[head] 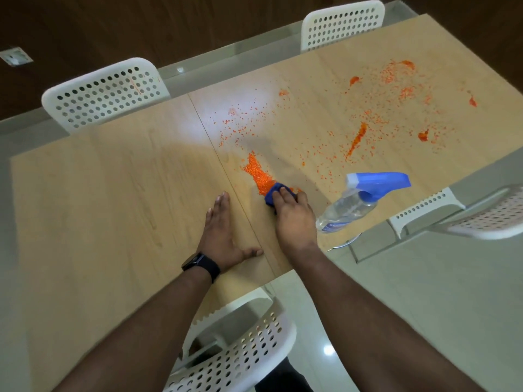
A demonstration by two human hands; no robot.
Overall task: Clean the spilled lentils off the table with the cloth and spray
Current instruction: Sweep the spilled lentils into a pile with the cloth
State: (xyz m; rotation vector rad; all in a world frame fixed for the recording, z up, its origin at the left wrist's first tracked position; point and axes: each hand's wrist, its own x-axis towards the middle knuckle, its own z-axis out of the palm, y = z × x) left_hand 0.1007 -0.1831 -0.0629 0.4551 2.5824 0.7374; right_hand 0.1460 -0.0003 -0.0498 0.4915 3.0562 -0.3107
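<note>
Now, cloth against the lentil pile
Right hand (294, 219) grips the blue cloth (272, 195) beside heaped lentils (259, 175); left hand (222, 236) lies flat, fingers straight, on the table (113, 179)

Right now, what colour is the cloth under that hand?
Dark blue: the cloth shows under the right hand in the head view.

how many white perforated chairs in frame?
4 white perforated plastic chairs: far left and far right behind the wooden table, one at its right end, one nearest the camera. Others may be out of frame.
</note>
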